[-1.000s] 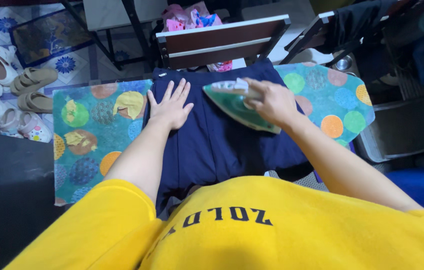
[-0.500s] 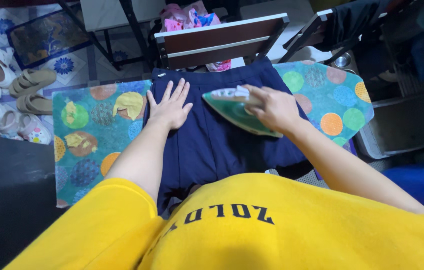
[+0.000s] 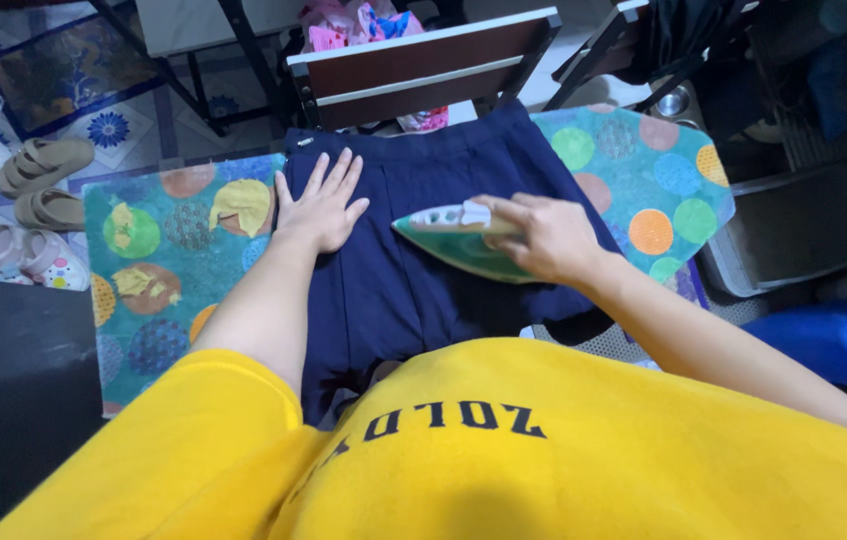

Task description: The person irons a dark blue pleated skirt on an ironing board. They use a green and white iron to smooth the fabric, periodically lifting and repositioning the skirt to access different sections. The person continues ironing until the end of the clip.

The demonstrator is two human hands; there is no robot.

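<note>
A green-and-white iron [image 3: 459, 245], gripped by the right hand [image 3: 544, 238], is seen shifted leftward across the navy garment [image 3: 394, 290] spread on the dotted ironing board [image 3: 164, 280], closer now to the left hand [image 3: 319, 205], pressed flat with fingers spread, so more cloth appears covered.

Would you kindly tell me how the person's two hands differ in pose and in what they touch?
The left hand lies flat with fingers spread on the navy garment; the right hand is curled around the handle of the green iron. The left hand holds nothing; the right hand grips a tool. Both are over the garment on the ironing board.
</note>
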